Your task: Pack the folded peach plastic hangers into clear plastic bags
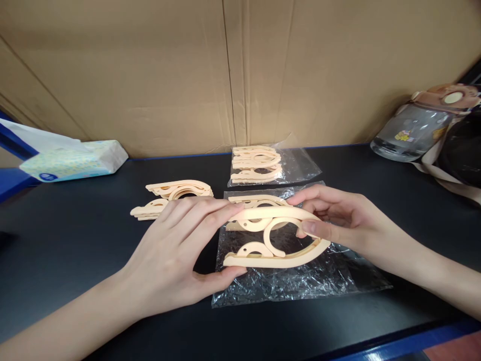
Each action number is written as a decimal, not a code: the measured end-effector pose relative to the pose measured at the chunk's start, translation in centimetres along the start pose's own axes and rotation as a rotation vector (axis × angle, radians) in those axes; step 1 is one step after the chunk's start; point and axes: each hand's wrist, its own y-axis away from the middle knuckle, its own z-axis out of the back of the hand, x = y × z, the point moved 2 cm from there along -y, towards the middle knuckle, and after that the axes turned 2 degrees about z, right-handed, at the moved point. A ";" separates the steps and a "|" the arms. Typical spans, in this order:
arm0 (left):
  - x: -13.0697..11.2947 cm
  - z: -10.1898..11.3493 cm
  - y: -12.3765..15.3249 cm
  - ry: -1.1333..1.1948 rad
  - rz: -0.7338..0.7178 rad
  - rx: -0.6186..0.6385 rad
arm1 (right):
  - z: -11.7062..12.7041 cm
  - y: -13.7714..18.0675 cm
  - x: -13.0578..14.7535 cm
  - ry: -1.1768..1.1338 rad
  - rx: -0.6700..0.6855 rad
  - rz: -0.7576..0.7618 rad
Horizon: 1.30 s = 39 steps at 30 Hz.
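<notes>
Head view: the left hand (178,245) spans and the right hand (336,214) pinches opposite ends of a cream folded hanger (278,261).

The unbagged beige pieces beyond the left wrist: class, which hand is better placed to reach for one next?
Probably the left hand: it is right beside the unbagged pieces. The right hand is farther away, at the opposite end of the beige piece both hold.
</notes>
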 end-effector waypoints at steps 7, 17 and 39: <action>0.2 -0.2 0.0 0.074 0.038 0.061 | -0.1 -0.3 0.0 0.054 -0.015 0.006; 0.3 -0.2 0.1 0.128 0.029 0.052 | -0.1 -0.1 -0.1 0.032 0.004 0.009; -1.0 -0.1 0.2 0.044 -0.046 -0.045 | -2.1 1.5 0.6 0.980 0.003 0.775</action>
